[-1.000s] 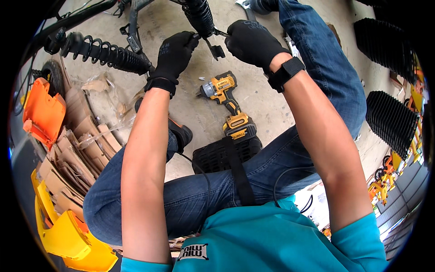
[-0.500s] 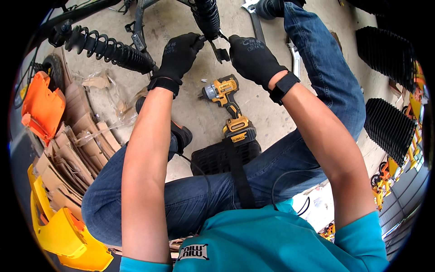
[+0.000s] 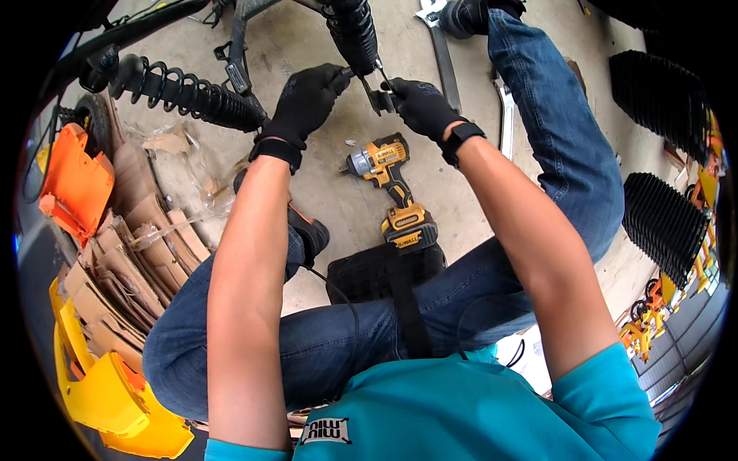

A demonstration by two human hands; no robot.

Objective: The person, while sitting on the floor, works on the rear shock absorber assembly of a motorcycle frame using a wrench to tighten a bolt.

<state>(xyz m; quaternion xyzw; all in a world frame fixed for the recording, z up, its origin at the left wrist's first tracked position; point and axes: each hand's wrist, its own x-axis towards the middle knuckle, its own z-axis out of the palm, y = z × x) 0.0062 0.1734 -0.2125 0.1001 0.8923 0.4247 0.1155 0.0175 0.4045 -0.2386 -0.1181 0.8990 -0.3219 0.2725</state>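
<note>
A black coil-spring shock absorber (image 3: 354,34) hangs at the top middle, with a forked black metal bracket (image 3: 377,100) below its lower end. My left hand (image 3: 307,104), in a black glove, is closed to the left of that end. Its fingertips pinch a small dark piece that I cannot make out. On the other side my gloved right hand (image 3: 424,107) has its fingers closed at the bracket's right part. A yellow and black cordless impact wrench (image 3: 392,173) lies on the floor below both hands.
A second shock absorber (image 3: 192,92) slants at upper left. Two adjustable wrenches, one dark-handled (image 3: 444,65) and one silver (image 3: 506,123), lie right of my hands. Flattened cardboard (image 3: 123,261), an orange panel (image 3: 77,180) and yellow panels (image 3: 108,392) lie left. Black ribbed parts (image 3: 665,223) stand right.
My right hand has shifted down and left, its fingers going from beside the shock's end to the bracket. My left hand stays at the shock's lower end. The view has moved slightly.
</note>
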